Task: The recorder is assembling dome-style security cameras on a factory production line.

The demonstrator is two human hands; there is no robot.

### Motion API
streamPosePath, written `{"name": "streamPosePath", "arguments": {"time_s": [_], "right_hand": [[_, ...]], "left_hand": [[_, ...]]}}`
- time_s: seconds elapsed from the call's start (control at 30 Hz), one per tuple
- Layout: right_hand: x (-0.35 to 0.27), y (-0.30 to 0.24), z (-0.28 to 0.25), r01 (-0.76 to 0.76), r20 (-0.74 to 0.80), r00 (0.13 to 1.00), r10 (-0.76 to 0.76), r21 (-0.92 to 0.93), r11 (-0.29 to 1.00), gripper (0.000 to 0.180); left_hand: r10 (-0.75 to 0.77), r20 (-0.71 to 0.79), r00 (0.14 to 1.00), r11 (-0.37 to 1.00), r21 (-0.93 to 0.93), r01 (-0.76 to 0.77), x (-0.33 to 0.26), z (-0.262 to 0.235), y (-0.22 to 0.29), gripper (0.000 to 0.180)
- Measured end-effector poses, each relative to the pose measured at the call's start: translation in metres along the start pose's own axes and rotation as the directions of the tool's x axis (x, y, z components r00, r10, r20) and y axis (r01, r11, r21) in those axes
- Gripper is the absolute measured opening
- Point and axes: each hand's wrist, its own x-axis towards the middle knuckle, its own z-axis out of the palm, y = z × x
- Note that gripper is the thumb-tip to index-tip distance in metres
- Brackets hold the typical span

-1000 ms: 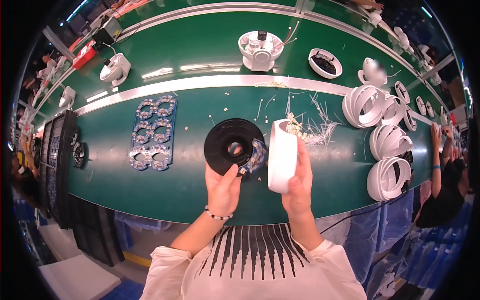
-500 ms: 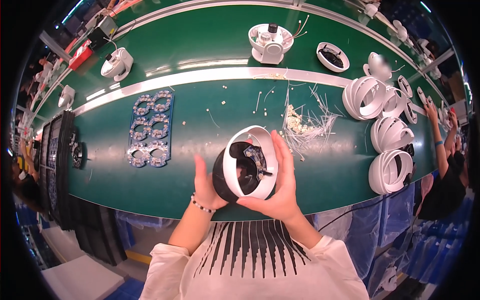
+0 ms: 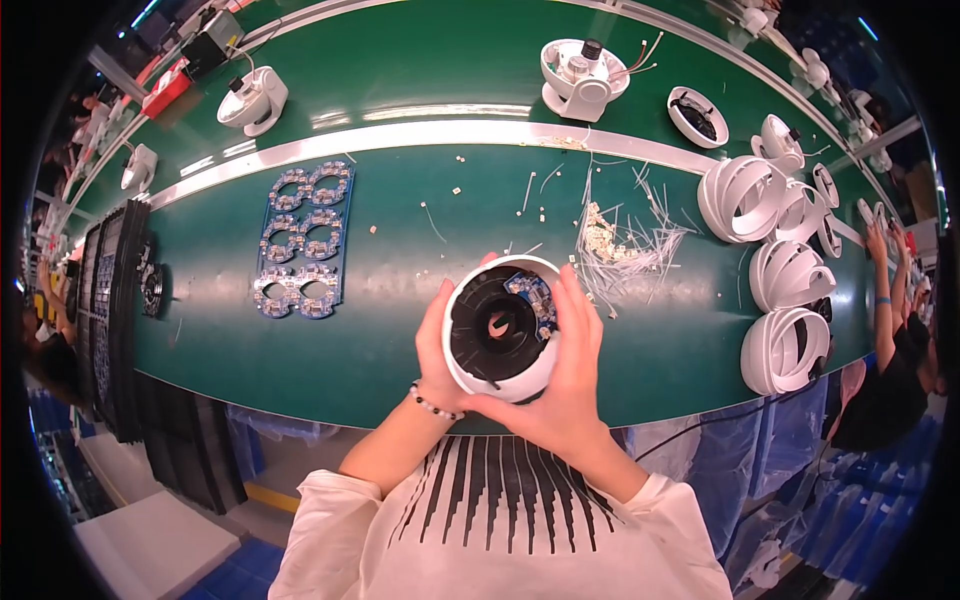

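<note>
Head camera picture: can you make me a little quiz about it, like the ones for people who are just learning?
1. Pick one: what sits inside the white ring? A) a red box B) a black disc C) a wooden spoon
2. True or false: the left hand and the right hand both touch the ring.
3. Fill in: the blue circuit-board panel lies to the ____ of the ring.

Key: 1 B; 2 true; 3 left
</note>
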Motion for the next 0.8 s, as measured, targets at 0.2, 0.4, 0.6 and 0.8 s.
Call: {"name": "streamPosePath", "arguments": {"time_s": [0.2, 0.4, 0.6, 0.8], "right_hand": [[0.005, 0.010, -0.001, 0.002, 0.003, 1.000, -0.002, -0.069, 0.998, 0.112], [0.021, 0.002, -0.007, -0.044, 0.080, 0.995, 0.059, -0.178, 0.983, 0.117], [0.016, 0.009, 0.003, -0.104, 0.061, 0.992, 0.114, -0.149, 0.983, 0.120], [0.010, 0.013, 0.023, -0.110, -0.077, 0.991, 0.109, -0.012, 0.994, 0.121]], "left_hand": [[-0.042, 0.178, 0.983, 0.997, 0.068, 0.031, 0.005, -0.020, -0.005, 0.074], [-0.031, 0.227, 0.973, 0.948, 0.314, -0.043, 0.000, -0.016, 0.002, 0.092], [0.038, 0.324, 0.945, 0.886, 0.426, -0.181, 0.003, -0.012, 0.001, 0.103], [0.104, 0.322, 0.941, 0.937, 0.286, -0.201, 0.001, -0.023, -0.010, 0.086]]}}
